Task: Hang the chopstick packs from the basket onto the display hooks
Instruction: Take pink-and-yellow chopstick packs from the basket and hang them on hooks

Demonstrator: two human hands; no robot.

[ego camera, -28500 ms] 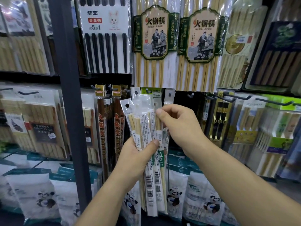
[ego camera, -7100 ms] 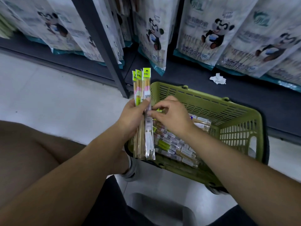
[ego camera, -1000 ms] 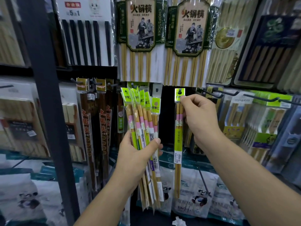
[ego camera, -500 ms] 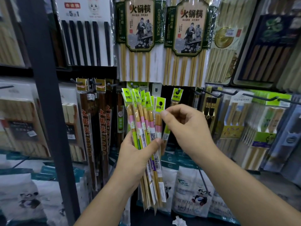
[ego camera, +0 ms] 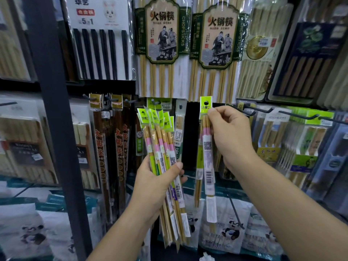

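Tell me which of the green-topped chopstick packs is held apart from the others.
The single pack, pinched near its green header by the right hand. The other packs sit fanned together as a bundle in the left hand.

Your left hand [ego camera: 156,178] holds a fan of packs [ego camera: 163,162] upright, low and centre, before the rack. Your right hand [ego camera: 228,136] is just right of it and higher, pinching a single pack [ego camera: 207,147] that hangs straight down, its top just below the big packs [ego camera: 188,46] above. A post [ego camera: 52,110] stands left. Hooks [ego camera: 263,110] jut out to the right. Bags [ego camera: 226,227] sit at the bottom.
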